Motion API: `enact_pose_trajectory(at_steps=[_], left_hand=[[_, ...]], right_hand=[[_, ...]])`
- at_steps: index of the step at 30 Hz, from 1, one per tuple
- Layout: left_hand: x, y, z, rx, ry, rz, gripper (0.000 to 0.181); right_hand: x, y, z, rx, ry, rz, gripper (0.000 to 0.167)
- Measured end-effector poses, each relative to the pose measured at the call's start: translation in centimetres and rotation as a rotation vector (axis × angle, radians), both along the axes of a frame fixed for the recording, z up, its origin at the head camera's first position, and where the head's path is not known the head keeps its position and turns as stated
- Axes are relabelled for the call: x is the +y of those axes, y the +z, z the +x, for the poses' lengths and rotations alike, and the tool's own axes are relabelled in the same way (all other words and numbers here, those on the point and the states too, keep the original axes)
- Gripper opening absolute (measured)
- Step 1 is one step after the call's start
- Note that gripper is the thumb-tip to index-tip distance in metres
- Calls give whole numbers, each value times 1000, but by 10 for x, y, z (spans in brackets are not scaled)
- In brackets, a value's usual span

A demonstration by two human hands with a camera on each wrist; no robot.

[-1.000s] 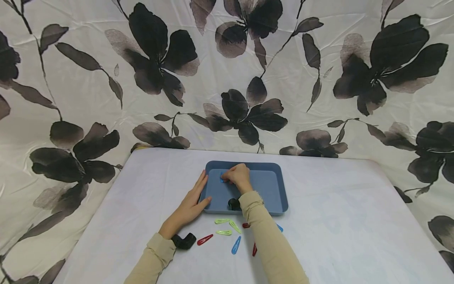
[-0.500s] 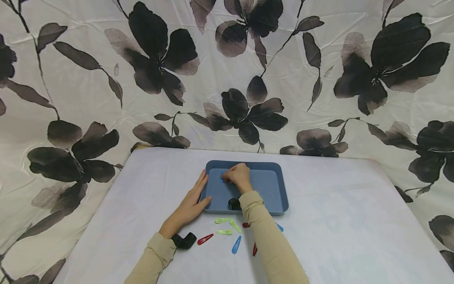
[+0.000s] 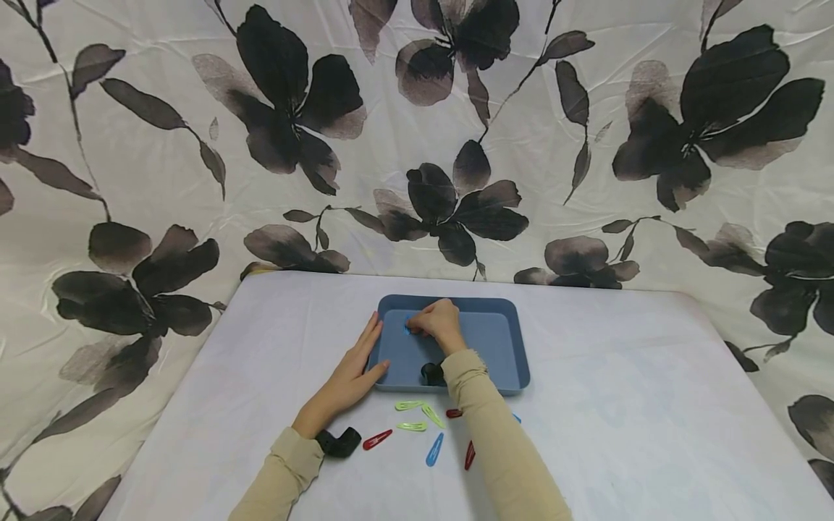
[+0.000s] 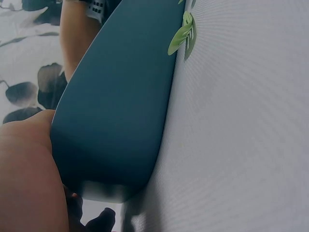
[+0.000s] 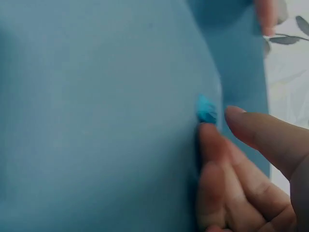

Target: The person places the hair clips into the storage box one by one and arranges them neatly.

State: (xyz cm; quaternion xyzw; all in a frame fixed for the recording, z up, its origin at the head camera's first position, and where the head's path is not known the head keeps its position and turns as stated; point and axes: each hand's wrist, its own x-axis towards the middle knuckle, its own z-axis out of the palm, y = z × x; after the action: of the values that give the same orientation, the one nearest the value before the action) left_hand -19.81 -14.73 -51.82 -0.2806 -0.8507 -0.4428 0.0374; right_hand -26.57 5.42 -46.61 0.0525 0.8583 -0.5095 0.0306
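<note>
The white table (image 3: pixel 606 405) bears a blue tray (image 3: pixel 491 347) and hair clips (image 3: pixel 433 451).

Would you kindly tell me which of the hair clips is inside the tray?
The blue clip at the fingertips of the right hand; the other visible clips lie outside the tray, on the table.

floral cloth (image 3: pixel 417 145) behind white table (image 3: pixel 625 405)
</note>
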Motion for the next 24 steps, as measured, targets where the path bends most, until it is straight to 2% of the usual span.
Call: enact_pose_trajectory(at_steps=[8,17,24], left_hand=[[0,1,1,-4,2,-2,73],[1,2,1,-7,6,2,74],[1,5,3,-31,8,1,74]], right_hand=[[8,13,1,-69,65,-38,20],[11,31,3,-33,94,29,17],[13,52,17,43,159,42,15]])
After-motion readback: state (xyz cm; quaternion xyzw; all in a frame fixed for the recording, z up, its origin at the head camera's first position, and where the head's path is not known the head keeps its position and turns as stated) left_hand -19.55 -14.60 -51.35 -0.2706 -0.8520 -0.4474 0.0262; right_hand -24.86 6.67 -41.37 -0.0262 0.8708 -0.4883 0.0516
